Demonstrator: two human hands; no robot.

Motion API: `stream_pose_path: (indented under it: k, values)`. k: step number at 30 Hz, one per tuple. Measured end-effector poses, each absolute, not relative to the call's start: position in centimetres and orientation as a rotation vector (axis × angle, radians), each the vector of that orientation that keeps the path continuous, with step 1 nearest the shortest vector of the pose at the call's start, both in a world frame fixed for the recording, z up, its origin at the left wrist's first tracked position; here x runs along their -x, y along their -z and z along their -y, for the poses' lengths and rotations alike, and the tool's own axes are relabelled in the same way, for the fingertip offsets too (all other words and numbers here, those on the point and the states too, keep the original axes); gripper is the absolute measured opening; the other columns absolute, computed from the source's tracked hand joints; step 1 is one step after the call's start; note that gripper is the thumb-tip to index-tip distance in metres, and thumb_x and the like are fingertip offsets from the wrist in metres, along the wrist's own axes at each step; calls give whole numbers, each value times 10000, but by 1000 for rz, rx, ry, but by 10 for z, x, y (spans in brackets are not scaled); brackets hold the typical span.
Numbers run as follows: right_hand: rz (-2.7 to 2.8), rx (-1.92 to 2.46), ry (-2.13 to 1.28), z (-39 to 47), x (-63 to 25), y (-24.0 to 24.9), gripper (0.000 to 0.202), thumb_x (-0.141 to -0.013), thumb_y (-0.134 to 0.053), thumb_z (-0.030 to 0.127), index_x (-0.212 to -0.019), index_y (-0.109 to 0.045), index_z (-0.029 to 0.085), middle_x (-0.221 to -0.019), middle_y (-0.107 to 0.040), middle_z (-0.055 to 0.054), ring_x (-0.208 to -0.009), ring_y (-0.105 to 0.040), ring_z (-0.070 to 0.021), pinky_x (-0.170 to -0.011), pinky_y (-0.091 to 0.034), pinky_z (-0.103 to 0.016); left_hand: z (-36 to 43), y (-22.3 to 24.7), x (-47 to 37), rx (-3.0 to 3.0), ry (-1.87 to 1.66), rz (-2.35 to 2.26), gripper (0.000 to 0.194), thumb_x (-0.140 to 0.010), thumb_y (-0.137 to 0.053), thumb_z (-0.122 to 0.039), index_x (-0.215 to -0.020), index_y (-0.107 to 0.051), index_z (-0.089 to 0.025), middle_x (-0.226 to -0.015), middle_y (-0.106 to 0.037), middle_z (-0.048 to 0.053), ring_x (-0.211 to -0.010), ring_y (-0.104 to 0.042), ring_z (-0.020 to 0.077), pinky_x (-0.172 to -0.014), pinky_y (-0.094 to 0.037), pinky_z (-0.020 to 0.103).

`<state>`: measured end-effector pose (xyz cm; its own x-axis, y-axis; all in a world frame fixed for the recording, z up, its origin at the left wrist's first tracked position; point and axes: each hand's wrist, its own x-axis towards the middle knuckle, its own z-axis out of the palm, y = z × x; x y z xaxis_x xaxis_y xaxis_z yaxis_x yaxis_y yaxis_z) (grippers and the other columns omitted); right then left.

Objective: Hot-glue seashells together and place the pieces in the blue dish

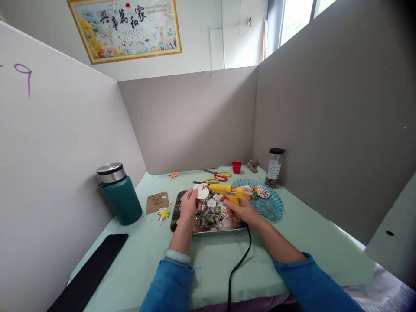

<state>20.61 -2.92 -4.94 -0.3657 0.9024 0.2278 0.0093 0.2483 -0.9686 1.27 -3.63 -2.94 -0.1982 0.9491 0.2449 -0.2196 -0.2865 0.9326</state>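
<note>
Above a metal tray [214,233] of shells and stones, my left hand [189,206] grips a white disc [202,191] with a small red mark on it. My right hand [242,209] is wrapped round a yellow glue gun [224,190], its nozzle pointing left at the disc's right edge. A black cord [238,264] hangs from the gun toward the table's front edge. Left of the tray lies a shell-covered disc with a yellow piece [163,213]. On the right, a blue glass plate [274,210] holds several shell-decorated pieces.
A green bottle [121,197] stands at the left, behind a long black object [94,268]. Scissors [221,177], a red cup [236,167] and a black-lidded jar [274,167] are at the back. Brown cardboard [157,202] lies left. Grey partitions [195,125] enclose the table.
</note>
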Motion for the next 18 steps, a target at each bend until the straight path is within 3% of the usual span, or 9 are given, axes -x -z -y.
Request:
stream_pose_path:
  k: [18]
  values:
    - [1622, 864, -1226, 26, -204, 50, 330, -803, -609, 490, -891, -635, 173, -471, -520, 47, -351, -425, -82, -369, -332, -210, 42, 27, -18, -1270, -1578, -1118, 267, -778, -577, -415, -717, -573, -155, -473, -534, -34, -320, -338, 50, -370, -196, 189]
